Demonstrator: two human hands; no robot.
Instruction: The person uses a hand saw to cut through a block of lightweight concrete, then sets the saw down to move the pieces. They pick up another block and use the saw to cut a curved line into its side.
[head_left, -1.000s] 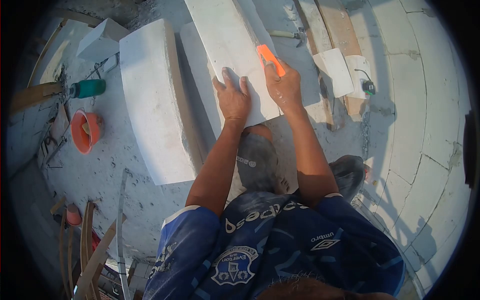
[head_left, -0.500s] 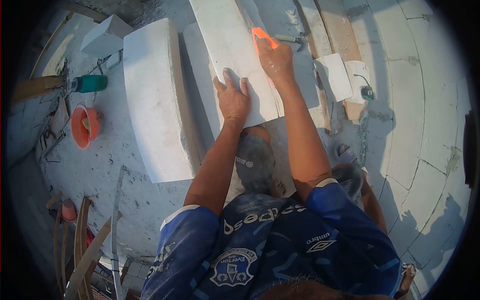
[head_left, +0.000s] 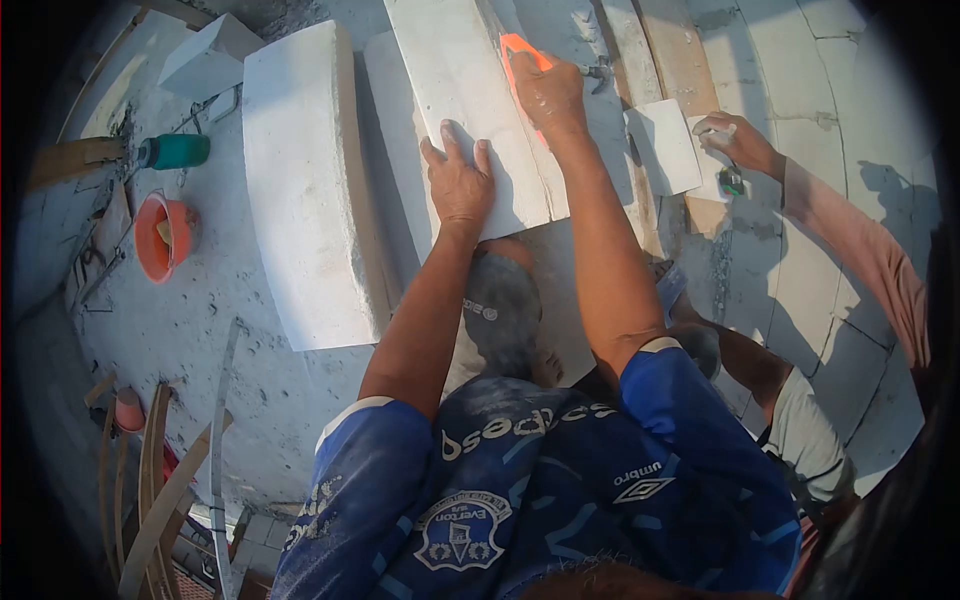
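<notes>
A long white block (head_left: 455, 75) lies in front of me, its top lit by sun, with a line or crack running along its right part. My left hand (head_left: 460, 180) rests flat on the block near its close end, fingers spread, holding nothing. My right hand (head_left: 550, 98) is wrapped round an orange tool (head_left: 520, 46) on the block's right part. More orange shows below the wrist; the hand covers most of the tool, and I cannot make out its working part.
Another white block (head_left: 305, 190) lies to the left. Beyond it are an orange bucket (head_left: 153, 240) and a green bottle (head_left: 182, 151). At right, a co-worker's hand (head_left: 740, 143) is close to a tape measure (head_left: 732, 181) and white piece (head_left: 664, 148). A hammer head (head_left: 600, 70) shows behind my right hand.
A co-worker's arm has come in from the right, its hand reaching the tape measure area. My hands keep nearly the same places on the block; the view has shifted slightly.
</notes>
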